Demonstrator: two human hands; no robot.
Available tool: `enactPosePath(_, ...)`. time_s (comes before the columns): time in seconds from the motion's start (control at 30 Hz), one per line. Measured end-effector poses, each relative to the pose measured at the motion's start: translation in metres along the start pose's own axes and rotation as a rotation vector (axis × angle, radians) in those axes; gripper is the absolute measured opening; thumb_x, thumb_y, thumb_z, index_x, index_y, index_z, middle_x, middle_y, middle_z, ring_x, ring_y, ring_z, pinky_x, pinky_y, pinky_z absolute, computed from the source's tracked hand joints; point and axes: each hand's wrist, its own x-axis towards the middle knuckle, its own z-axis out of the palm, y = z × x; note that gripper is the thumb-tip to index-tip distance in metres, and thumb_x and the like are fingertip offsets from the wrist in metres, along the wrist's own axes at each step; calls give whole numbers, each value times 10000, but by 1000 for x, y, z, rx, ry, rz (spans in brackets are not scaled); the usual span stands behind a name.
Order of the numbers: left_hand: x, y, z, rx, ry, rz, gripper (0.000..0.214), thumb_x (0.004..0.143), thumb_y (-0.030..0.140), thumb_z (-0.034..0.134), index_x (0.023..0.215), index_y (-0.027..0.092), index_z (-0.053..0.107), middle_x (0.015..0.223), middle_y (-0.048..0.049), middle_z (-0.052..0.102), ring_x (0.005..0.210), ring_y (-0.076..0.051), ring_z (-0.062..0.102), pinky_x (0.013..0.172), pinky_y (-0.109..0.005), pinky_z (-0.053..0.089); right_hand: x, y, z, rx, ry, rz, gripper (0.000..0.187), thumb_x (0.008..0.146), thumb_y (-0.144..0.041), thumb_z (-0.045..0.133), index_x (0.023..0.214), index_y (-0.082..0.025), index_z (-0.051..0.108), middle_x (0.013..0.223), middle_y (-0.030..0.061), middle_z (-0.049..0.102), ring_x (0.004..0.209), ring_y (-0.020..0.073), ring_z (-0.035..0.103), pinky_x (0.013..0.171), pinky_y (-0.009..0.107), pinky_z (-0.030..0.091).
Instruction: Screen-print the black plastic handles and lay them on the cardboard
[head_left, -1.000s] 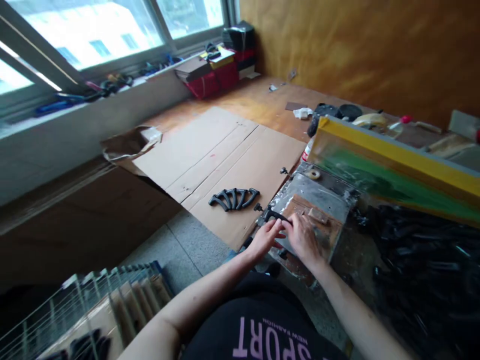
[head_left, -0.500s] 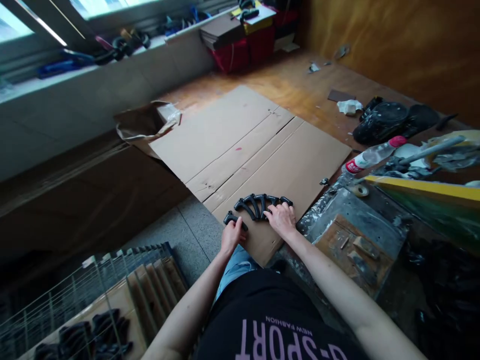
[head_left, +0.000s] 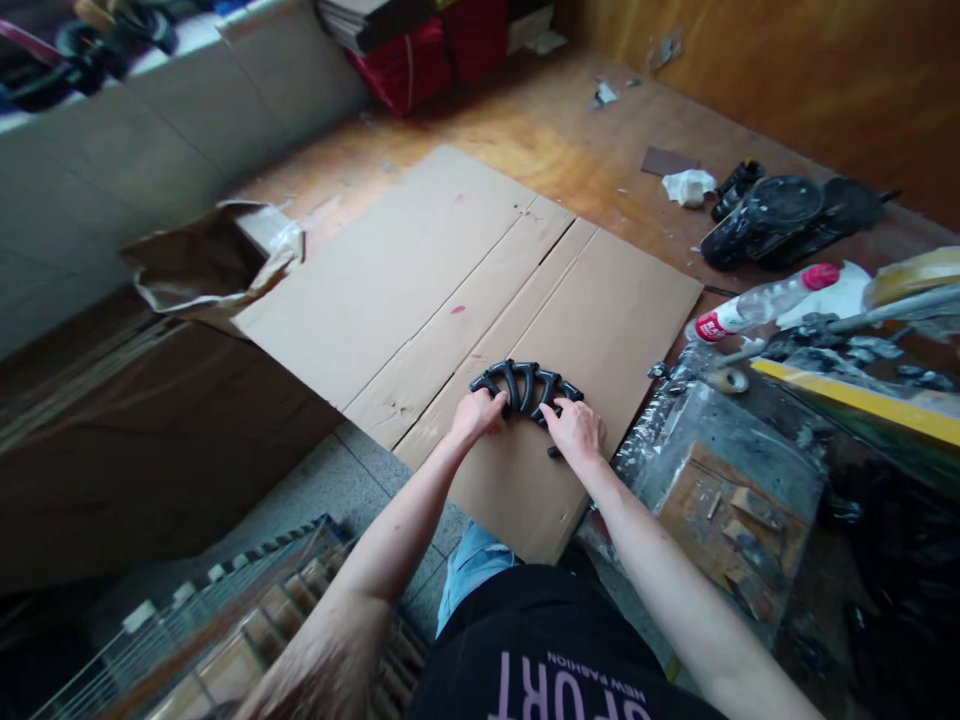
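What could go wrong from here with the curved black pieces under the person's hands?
The curved black pieces sit bunched in a tight fan under the left hand and right hand, so they could slide apart or shift out of line when either hand lifts. The flat brown cardboard sheet has long seams and creases close by, which might catch an end if the pieces are pushed across it.

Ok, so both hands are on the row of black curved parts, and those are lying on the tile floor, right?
No: the black curved parts lie on a flattened cardboard sheet, not on the tile floor, as the head view shows. The left hand and right hand are on them, as you said.
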Motion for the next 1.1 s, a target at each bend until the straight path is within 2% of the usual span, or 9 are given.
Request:
enactPosePath(0.1,-1,1,-6,98,22,27,414,882,548,451,762,191,623,575,-52,666,602,-219,660,649,-308,483,1,-3,-3,20,-28,41,423,926,-507,487,1203,-244,670,1077,114,702,1000,258,653,857,356,467)
enactPosePath(0.17,-14,-3,-3,189,195,106,388,901,535,445,854,203,642,729,-65,708,765,-232,677,721,-318,487,0,-4,-4,30,-48,46,424,938,-492,470,1226,-242,656,1098,117,698,1014,254,650,875,353,463)
enactPosePath(0.23,-28,-7,6,266,404,281,342,932,477,433,1006,222,648,975,-76,718,958,-223,649,817,-316,481,0,-4,-5,30,-64,46,423,946,-482,457,1231,-239,653,1104,119,699,1024,252,649,889,352,460)
enactPosePath(0.3,-40,-6,18,333,484,492,339,952,424,425,1162,246,623,1219,-73,654,1091,-213,589,907,-322,459,2,-5,-6,20,-79,47,415,949,-478,451,1222,-244,658,1103,115,702,1027,252,650,893,355,460)
enactPosePath(0.37,-45,-1,30,425,465,611,369,948,416,439,1250,276,598,1361,-62,572,1159,-241,537,946,-369,441,4,-6,-7,5,-86,50,411,948,-480,450,1214,-252,662,1093,108,708,1017,254,654,884,359,466)
enactPosePath(0.53,-38,10,41,548,434,633,426,957,431,411,1340,301,545,1451,-35,501,1319,-290,404,985,-432,394,7,-8,-8,-18,-79,52,403,939,-480,459,1197,-258,675,1048,97,722,968,255,670,831,349,481)
enactPosePath(0.73,-33,7,26,624,362,675,479,967,412,393,1433,308,436,1283,-52,624,1138,-263,519,881,-424,410,8,-9,-9,-11,-78,81,406,926,-504,475,1182,-272,688,1038,96,724,983,262,668,839,352,475)
enactPosePath(0.93,-36,-1,19,635,341,686,459,971,413,384,1400,276,476,1213,-58,649,1084,-252,516,898,-409,389,9,-8,-7,1,-64,83,396,919,-504,491,1175,-276,689,1035,92,728,966,263,672,825,356,477)
enactPosePath(1.1,-34,6,21,628,314,693,471,966,441,386,1392,267,482,1189,-66,652,1065,-255,512,899,-417,381,9,-11,-7,-11,-63,90,397,927,-507,473,1171,-274,682,1027,89,728,961,259,670,826,361,479)
